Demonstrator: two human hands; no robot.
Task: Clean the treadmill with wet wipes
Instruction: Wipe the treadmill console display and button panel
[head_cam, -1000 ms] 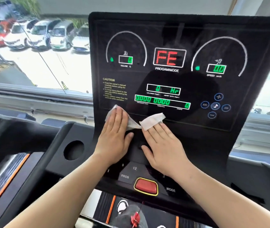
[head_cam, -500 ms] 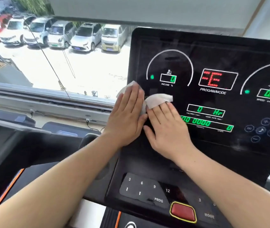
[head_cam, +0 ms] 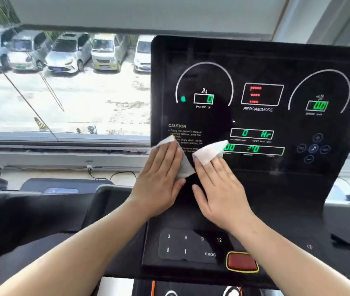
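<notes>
Left hand (head_cam: 159,180) and right hand (head_cam: 219,189) side by side on console (head_cam: 276,60), wipe (head_cam: 208,152) under both. Keypad (head_cam: 191,245) nearer than hands; button (head_cam: 242,261) right of keypad. Window (head_cam: 63,92) far left.

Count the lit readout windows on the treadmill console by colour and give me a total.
Green windows: 4 (incline window, speed window, calories and heart-rate window, long bottom window)
Red windows: 1 (program/mode window)
Total: 5
</notes>
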